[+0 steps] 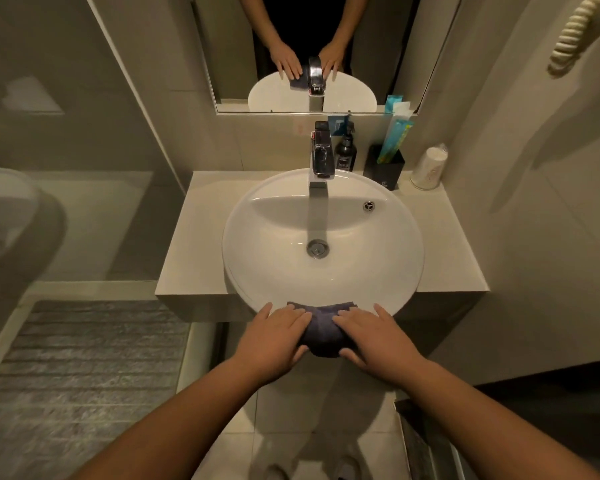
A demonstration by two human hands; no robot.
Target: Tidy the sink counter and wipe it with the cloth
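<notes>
A dark grey-blue cloth (323,325) hangs over the near rim of the round white sink (257,271). My left hand (274,337) grips the cloth's left side, fingers on top and thumb underneath. On its right side my right hand (374,336) holds it the same way. The beige counter (194,244) surrounds the basin. At the back right of the counter stand a dark pump bottle (346,154), a black holder (383,168) with packaged toothbrushes, and wrapped paper cups (428,168).
A chrome tap (321,157) rises at the back of the basin, below a wall mirror (312,46). A glass shower screen and a grey floor mat (84,358) lie to the left. A wall stands close on the right, with a coiled cord (575,32) high up.
</notes>
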